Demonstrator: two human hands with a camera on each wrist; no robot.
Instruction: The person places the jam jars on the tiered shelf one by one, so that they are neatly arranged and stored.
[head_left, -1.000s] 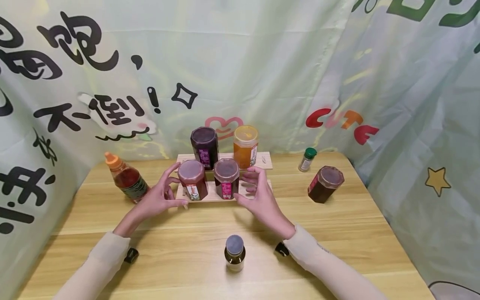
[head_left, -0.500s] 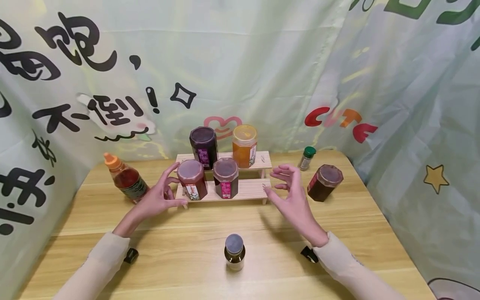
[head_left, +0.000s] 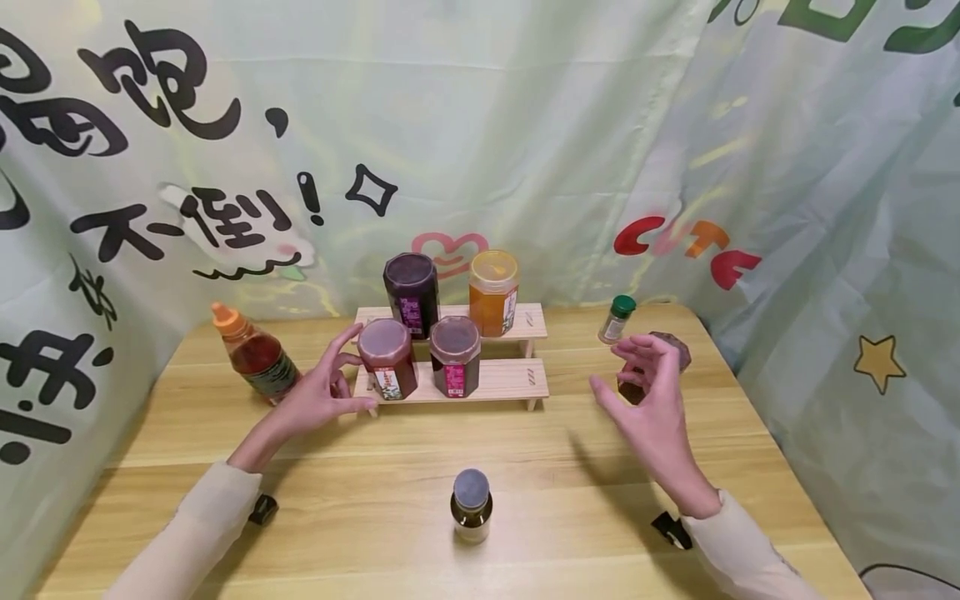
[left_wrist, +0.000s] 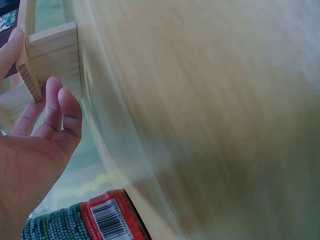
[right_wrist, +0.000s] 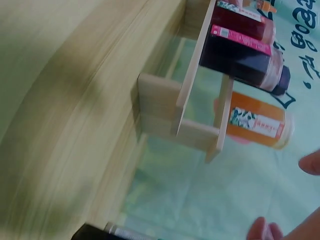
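My left hand (head_left: 318,396) holds the left end of a two-step wooden shelf (head_left: 513,379), thumb at the front and fingers behind; the shelf's plank (left_wrist: 55,40) shows beside the fingers in the left wrist view. On the lower step stand a red jar (head_left: 386,367), close to my left fingertips, and a dark jar with a pink label (head_left: 456,358). The upper step bears a purple-black jar (head_left: 411,300) and an orange jar (head_left: 492,296). My right hand (head_left: 660,408), fingers loosely bent and holding nothing, partly hides another dark jar (head_left: 632,390) on the right.
A sauce bottle with an orange cap (head_left: 258,354) leans beside my left hand. Behind my right hand is a small green-capped bottle (head_left: 617,318). A brown bottle with a grey cap (head_left: 472,508) stands at the table's front. A printed curtain (head_left: 525,150) hangs behind.
My right hand has moved away from the pink-labelled jar on the lower step, rightward to in front of the dark jar on the table. My left hand has stayed put.
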